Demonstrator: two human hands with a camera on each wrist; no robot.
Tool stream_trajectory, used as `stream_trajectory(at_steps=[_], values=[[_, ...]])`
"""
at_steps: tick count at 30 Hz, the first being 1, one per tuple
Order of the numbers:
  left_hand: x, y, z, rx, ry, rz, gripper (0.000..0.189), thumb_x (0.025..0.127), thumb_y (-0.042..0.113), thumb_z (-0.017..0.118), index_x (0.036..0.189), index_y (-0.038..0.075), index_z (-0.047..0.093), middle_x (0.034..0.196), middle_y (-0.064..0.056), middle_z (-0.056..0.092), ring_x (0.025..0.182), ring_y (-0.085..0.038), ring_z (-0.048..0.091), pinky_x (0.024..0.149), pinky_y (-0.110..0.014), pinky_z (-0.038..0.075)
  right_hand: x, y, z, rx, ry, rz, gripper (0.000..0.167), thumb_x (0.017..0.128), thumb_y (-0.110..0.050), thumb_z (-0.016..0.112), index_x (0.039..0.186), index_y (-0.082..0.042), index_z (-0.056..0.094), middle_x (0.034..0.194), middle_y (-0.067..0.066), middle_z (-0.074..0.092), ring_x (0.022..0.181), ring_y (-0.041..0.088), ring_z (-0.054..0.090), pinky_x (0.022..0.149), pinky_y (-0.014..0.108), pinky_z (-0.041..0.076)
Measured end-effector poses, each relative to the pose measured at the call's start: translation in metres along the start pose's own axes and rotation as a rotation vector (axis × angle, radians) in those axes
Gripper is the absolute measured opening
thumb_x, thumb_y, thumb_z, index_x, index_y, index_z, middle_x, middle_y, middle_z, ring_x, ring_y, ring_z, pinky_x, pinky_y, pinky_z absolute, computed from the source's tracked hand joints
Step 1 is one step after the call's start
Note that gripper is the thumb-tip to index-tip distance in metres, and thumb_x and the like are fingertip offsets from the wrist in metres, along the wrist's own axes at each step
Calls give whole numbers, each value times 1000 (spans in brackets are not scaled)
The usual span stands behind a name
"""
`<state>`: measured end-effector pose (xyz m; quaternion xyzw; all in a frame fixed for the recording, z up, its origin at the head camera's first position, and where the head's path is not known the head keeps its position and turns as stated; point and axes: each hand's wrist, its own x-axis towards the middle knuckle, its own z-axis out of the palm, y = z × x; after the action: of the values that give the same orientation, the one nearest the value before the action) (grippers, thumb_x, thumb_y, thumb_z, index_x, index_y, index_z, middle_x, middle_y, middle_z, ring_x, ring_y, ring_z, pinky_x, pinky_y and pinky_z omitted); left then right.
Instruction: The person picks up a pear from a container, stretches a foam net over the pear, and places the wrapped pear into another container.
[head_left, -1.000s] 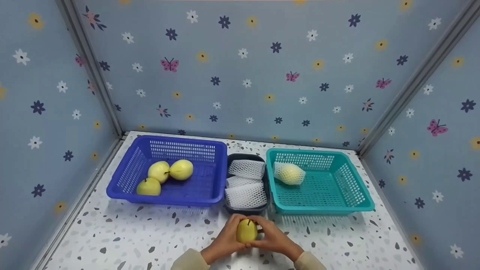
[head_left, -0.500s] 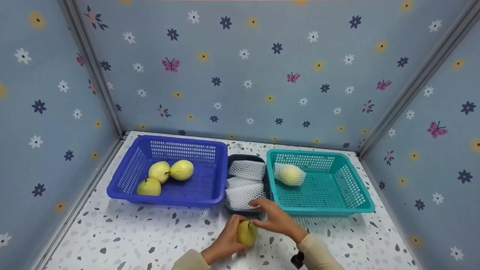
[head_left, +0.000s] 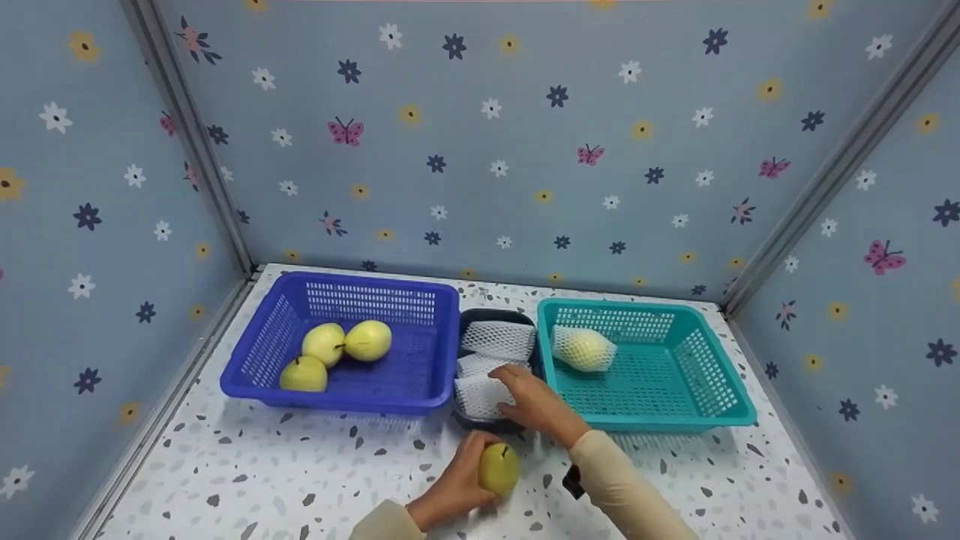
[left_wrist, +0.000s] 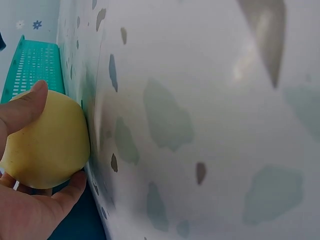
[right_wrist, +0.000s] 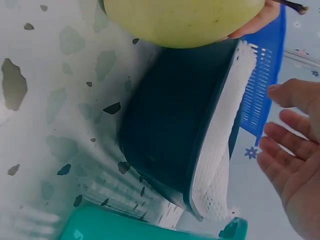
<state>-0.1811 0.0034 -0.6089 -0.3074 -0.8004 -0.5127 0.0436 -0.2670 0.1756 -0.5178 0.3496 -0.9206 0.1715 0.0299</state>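
Observation:
My left hand (head_left: 459, 481) grips a yellow-green pear (head_left: 500, 471) at the front of the table, stem up. In the left wrist view its thumb and fingers (left_wrist: 31, 107) curve around the pear. Over the small dark tub (head_left: 510, 427) reaches my right hand (head_left: 544, 405), its fingers loosely bent above the white foam net sleeves (head_left: 478, 396). From the right wrist view, a gap shows between that hand (right_wrist: 300, 145) and the sleeves (right_wrist: 220, 150), and it holds nothing.
Left of the tub stands a blue-purple basket (head_left: 337, 403) with three bare pears (head_left: 367, 341). On its right, a teal basket (head_left: 660, 422) holds one pear in a foam sleeve (head_left: 586, 350). Flower-patterned walls (head_left: 480, 195) enclose the speckled table (head_left: 300, 457).
My right hand has let go of the pear and moved up and forward over the tub of foam sleeves. My left hand keeps holding the pear in nearly the same place.

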Motion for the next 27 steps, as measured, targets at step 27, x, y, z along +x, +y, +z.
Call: stream_trajectory(at_steps=[27], values=[[-2,1,1,-4,-7,-37,76,51,-9,77,118,10,46,117,0,44,112,-21,42,96,-37,37,10,8,32,-146,55,-16,10,85,-7,68,95,-8,68,90,4,66,83,19,63,70,32,52]])
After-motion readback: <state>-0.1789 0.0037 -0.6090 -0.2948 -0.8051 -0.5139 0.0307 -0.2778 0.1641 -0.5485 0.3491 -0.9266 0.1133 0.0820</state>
